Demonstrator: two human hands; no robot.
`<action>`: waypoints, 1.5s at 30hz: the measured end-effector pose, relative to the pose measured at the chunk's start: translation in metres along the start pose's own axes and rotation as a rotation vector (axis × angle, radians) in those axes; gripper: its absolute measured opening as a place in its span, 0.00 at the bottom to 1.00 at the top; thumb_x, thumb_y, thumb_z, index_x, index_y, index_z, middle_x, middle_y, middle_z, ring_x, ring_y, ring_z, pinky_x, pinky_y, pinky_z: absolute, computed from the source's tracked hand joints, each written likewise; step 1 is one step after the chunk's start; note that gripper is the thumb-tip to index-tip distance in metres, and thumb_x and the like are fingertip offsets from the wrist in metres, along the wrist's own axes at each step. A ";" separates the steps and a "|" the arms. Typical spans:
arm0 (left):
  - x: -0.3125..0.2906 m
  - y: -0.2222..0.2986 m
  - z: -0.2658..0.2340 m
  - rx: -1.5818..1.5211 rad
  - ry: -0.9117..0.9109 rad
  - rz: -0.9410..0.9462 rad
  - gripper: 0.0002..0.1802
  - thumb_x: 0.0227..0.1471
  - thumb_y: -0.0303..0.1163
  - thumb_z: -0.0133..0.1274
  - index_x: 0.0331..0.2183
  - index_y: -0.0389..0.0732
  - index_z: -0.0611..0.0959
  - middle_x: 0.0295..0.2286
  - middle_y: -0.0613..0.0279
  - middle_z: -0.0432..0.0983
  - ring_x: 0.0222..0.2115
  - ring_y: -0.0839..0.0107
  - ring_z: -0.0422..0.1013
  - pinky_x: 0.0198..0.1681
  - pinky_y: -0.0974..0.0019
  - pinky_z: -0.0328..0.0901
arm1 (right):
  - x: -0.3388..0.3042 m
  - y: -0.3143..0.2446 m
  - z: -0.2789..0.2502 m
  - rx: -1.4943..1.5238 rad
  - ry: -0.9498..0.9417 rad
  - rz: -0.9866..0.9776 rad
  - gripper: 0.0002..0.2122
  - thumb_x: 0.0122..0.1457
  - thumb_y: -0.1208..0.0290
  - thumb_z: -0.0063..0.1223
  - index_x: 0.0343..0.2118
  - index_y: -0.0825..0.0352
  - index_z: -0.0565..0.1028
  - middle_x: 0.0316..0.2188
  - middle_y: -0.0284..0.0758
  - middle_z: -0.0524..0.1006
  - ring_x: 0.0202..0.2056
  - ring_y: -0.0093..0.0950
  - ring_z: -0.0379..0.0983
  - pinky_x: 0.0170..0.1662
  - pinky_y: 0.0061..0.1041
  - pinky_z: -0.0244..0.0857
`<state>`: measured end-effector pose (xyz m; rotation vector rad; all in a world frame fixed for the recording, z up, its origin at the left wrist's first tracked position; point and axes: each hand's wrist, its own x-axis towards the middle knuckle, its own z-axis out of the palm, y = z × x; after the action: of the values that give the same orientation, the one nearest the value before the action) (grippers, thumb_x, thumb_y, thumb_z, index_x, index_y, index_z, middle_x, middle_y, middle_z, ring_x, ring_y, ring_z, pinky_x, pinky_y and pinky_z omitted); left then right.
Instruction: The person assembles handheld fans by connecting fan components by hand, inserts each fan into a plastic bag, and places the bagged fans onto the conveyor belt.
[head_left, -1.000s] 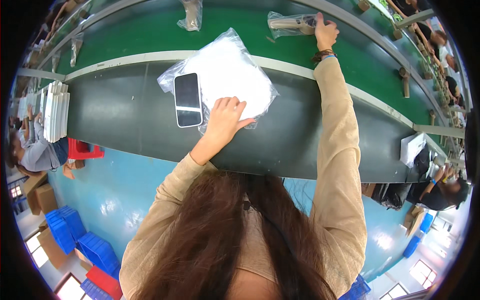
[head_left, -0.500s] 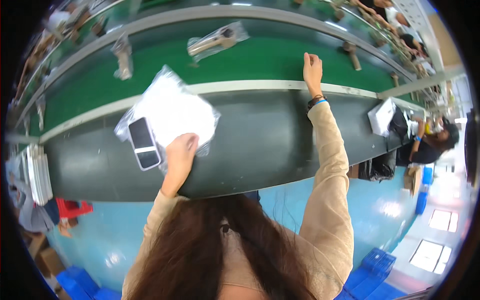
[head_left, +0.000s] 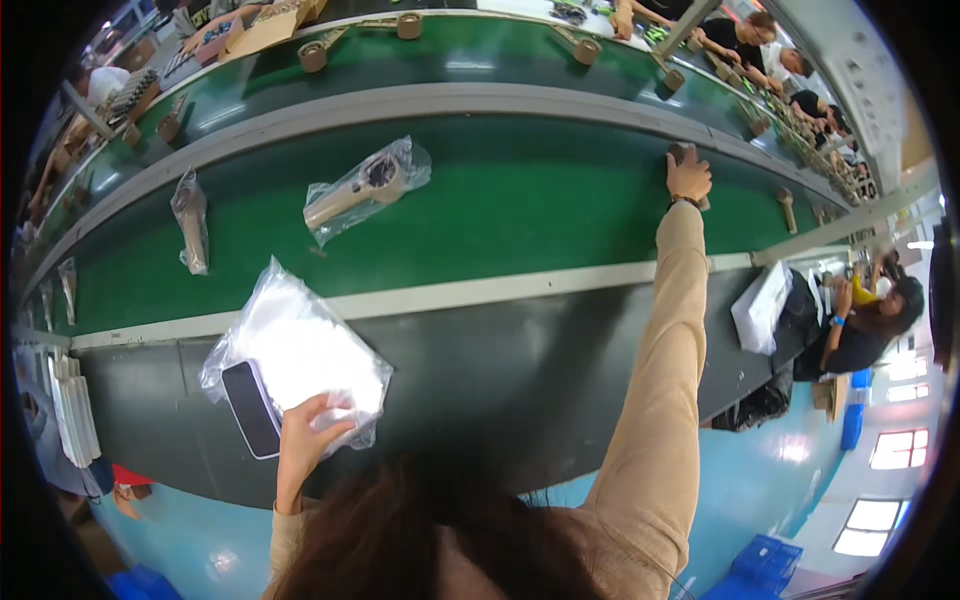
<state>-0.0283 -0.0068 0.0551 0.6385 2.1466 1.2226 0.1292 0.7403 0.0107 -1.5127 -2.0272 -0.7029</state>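
My left hand [head_left: 312, 432] pinches the near edge of a stack of clear plastic bags [head_left: 285, 335] on the dark work surface. Against the stack's left side lies a phone [head_left: 250, 410] with a dark screen and pale case. Out on the green conveyor belt, my right hand [head_left: 689, 178] has its fingers over a beige handled device with a round head [head_left: 679, 151]; the hand covers most of it. Similar beige devices in clear bags, one large [head_left: 365, 190] and one slimmer [head_left: 191, 225], lie on the belt at the left.
A pale rail [head_left: 480, 295] separates belt from work surface. An unbagged device [head_left: 787, 208] lies farther right on the belt. A white package [head_left: 760, 308] and black bag stand at the right end, near a co-worker [head_left: 865, 325]. Beyond, a second belt carries more devices.
My right hand has reached farther out and right, onto the beige device. My left hand now pinches the bags' edge. The bagged devices have shifted left along the belt; the view has tilted up.
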 end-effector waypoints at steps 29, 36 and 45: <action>0.019 0.011 0.025 0.046 0.231 0.249 0.09 0.50 0.27 0.59 0.33 0.33 0.83 0.25 0.57 0.80 0.26 0.73 0.74 0.32 0.71 0.68 | -0.192 -0.041 -0.319 2.061 -0.516 0.086 0.30 0.61 0.56 0.47 0.61 0.68 0.55 0.58 0.48 0.63 0.56 0.40 0.65 0.55 0.41 0.68; 0.015 0.012 0.023 -0.060 0.171 0.325 0.07 0.49 0.27 0.59 0.32 0.34 0.84 0.26 0.61 0.81 0.27 0.76 0.75 0.34 0.73 0.68 | -0.374 -0.098 -0.436 1.900 -0.462 0.008 0.35 0.55 0.56 0.54 0.61 0.72 0.56 0.60 0.44 0.60 0.58 0.36 0.61 0.60 0.34 0.56; 0.003 0.015 0.031 0.042 0.194 0.452 0.08 0.47 0.27 0.60 0.31 0.35 0.83 0.24 0.56 0.80 0.25 0.68 0.76 0.32 0.68 0.70 | -0.409 -0.101 -0.455 1.928 -0.259 0.153 0.33 0.53 0.64 0.53 0.60 0.71 0.55 0.56 0.46 0.62 0.56 0.39 0.63 0.57 0.35 0.62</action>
<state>-0.0074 0.0209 0.0546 1.1080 2.2632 1.5277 0.1760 0.1241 0.0612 -0.4299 -1.4835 1.2954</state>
